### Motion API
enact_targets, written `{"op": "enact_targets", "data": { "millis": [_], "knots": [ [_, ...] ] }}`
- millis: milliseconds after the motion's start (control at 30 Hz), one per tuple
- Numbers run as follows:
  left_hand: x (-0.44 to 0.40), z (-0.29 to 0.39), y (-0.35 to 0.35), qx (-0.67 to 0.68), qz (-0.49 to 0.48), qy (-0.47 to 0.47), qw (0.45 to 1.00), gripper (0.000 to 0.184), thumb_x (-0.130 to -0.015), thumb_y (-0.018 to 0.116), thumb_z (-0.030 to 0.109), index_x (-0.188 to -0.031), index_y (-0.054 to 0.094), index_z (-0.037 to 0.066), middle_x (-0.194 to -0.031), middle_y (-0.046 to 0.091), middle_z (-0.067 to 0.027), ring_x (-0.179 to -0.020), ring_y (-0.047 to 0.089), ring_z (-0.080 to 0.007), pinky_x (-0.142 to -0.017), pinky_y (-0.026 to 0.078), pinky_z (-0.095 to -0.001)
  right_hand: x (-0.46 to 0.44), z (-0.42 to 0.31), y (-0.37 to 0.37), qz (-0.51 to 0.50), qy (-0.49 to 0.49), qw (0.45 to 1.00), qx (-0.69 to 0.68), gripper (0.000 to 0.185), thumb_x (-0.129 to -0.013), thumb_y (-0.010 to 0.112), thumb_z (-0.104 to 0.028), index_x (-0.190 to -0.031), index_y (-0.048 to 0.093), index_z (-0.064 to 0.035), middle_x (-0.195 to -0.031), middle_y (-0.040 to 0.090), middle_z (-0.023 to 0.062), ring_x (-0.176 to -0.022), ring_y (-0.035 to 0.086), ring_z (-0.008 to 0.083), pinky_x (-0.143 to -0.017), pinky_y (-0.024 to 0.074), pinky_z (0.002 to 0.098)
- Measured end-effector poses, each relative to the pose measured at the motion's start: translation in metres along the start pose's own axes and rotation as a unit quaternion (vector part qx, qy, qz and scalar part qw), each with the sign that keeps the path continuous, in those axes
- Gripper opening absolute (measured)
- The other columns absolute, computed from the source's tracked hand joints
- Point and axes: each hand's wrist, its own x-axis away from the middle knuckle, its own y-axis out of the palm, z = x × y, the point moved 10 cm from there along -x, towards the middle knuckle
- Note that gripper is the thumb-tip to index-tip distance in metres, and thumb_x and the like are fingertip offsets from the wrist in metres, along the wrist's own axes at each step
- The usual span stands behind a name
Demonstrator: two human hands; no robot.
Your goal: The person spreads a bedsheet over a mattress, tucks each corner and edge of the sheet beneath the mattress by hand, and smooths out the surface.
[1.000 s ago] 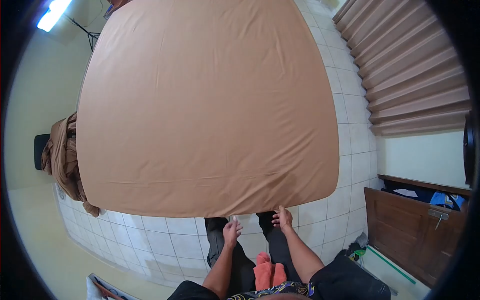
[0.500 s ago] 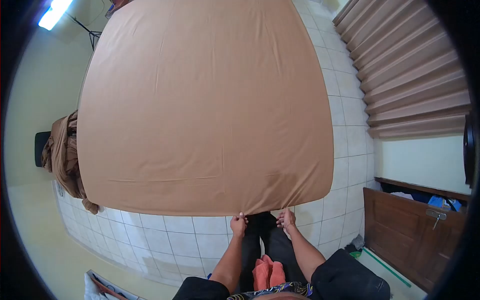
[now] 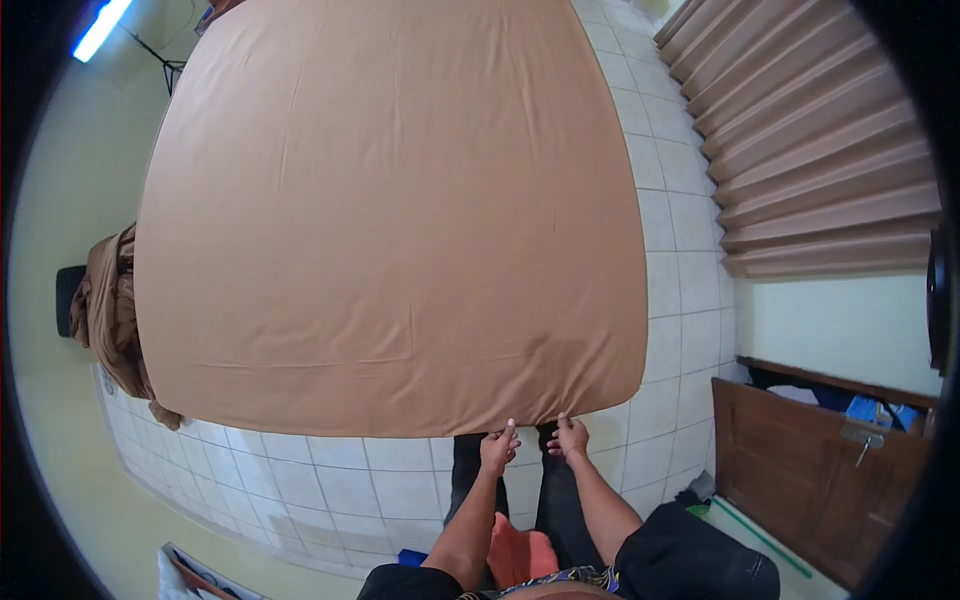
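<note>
A tan fitted sheet [image 3: 390, 220] covers the mattress in front of me, with creases fanning out from its near right edge. My left hand [image 3: 497, 450] is at that edge, thumb on top and fingers curled beneath, pinching the sheet. A short way to its right, my right hand [image 3: 570, 440] grips the same edge, thumb uppermost. The fingertips under the hem are partly hidden. Near the right hand the cloth looks bunched and slightly darker.
White floor tiles [image 3: 680, 345] run around the bed. A crumpled brown cloth [image 3: 105, 310] lies at the left side. On the right hang brown pleated curtains [image 3: 800, 150], above an open wooden cabinet door [image 3: 790, 450] with a key. An orange cloth [image 3: 520, 555] hangs by my legs.
My left hand has moved right along the hem, closer to the right hand. The view has shifted slightly, so the bed appears further left. My legs stand further apart.
</note>
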Motion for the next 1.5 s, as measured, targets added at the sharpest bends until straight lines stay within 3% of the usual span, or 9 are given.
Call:
{"op": "enact_targets", "data": {
  "millis": [67,200,567,700,767,967,1100,1333,1500],
  "knots": [
    [-0.009,-0.02,0.025,-0.019,-0.002,0.008,1.0,0.051,-0.088,0.072,0.045,-0.099,0.058,-0.003,-0.087,0.066,-0.0091,-0.063,0.061,-0.0112,-0.044,0.04,-0.0208,-0.009,-0.022,0.008,-0.081,-0.162,0.983,0.035,0.036,-0.097,0.053,-0.036,-0.091,0.059,-0.0013,-0.066,0.06,0.0084,-0.05,0.064,0.0194,-0.039,0.0507,0.0306],
    [-0.018,-0.024,0.055,0.026,0.036,0.098,0.994,0.037,-0.095,0.066,0.035,-0.087,0.061,0.0,-0.075,0.067,-0.0082,-0.059,0.061,-0.0114,-0.043,0.039,-0.0215,-0.038,-0.013,0.0,-0.002,-0.242,0.955,0.173,0.032,-0.095,0.052,-0.027,-0.08,0.06,0.0004,-0.058,0.061,0.01,-0.043,0.061,0.0194,-0.038,0.0492,0.032],
    [0.011,-0.013,0.04,-0.111,0.252,0.231,0.933,0.039,-0.096,0.063,0.03,-0.076,0.063,-0.003,-0.068,0.068,-0.0099,-0.06,0.066,-0.0148,-0.059,0.052,-0.0311,-0.049,-0.067,-0.077,-0.062,0.035,0.982,0.177,0.066,-0.09,0.056,-0.063,-0.098,0.065,0.0019,-0.071,0.069,0.0134,-0.052,0.068,0.0227,-0.039,0.0526,0.0296],
    [0.04,-0.003,0.047,-0.108,0.293,0.292,0.904,0.039,-0.098,0.06,0.031,-0.073,0.058,0.0,-0.065,0.064,-0.008,-0.059,0.062,-0.0137,-0.058,0.05,-0.0304,-0.053,-0.063,-0.089,-0.103,0.057,0.966,0.231,0.064,-0.093,0.054,-0.06,-0.108,0.063,0.0017,-0.074,0.07,0.0141,-0.055,0.07,0.0234,-0.04,0.0532,0.0288],
    [0.04,-0.008,0.049,-0.073,0.28,0.301,0.909,0.038,-0.098,0.06,0.03,-0.074,0.057,0.001,-0.064,0.062,-0.0066,-0.058,0.06,-0.013,-0.057,0.049,-0.03,-0.067,-0.025,-0.077,-0.158,0.117,0.975,0.1,0.052,-0.097,0.051,-0.049,-0.111,0.06,0.0005,-0.075,0.069,0.0133,-0.054,0.069,0.0221,-0.04,0.053,0.0284],
    [-0.001,-0.028,0.054,0.089,0.19,0.236,0.949,0.031,-0.099,0.059,0.032,-0.084,0.055,0.006,-0.07,0.057,-0.0023,-0.055,0.052,-0.008,-0.044,0.039,-0.0205,-0.084,-0.022,-0.086,-0.134,-0.032,0.987,0.077,0.028,-0.099,0.046,-0.027,-0.101,0.057,-0.002,-0.069,0.065,0.0106,-0.049,0.063,0.02,-0.04,0.0518,0.0304],
    [0.01,-0.032,0.1,-0.012,0.177,0.093,0.98,0.035,-0.099,0.059,0.035,-0.083,0.057,0.003,-0.071,0.059,-0.0029,-0.058,0.055,-0.0094,-0.047,0.041,-0.0217,-0.104,0.02,-0.141,-0.054,-0.059,0.996,0.048,0.03,-0.097,0.047,-0.028,-0.095,0.059,-0.0009,-0.067,0.062,0.011,-0.047,0.062,0.0192,-0.039,0.0529,0.0327],
    [-0.002,-0.049,0.115,-0.081,0.197,0.263,0.941,0.037,-0.1,0.057,0.031,-0.078,0.06,0.001,-0.071,0.066,-0.007,-0.063,0.062,-0.0121,-0.053,0.048,-0.0275,-0.118,-0.044,-0.143,-0.118,-0.055,0.991,0.02,0.032,-0.097,0.045,-0.032,-0.104,0.055,-0.0028,-0.08,0.064,0.0117,-0.05,0.062,0.0211,-0.04,0.054,0.0352],
    [0.006,-0.044,0.12,-0.033,0.181,0.218,0.959,0.037,-0.099,0.057,0.029,-0.075,0.059,0.0,-0.068,0.066,-0.0076,-0.063,0.063,-0.0133,-0.057,0.048,-0.0292,-0.098,-0.092,-0.147,-0.072,-0.155,0.967,0.19,0.035,-0.095,0.049,-0.035,-0.094,0.058,-0.0007,-0.076,0.065,0.0148,-0.063,0.068,0.0249,-0.047,0.0564,0.0398]
  ]
}}
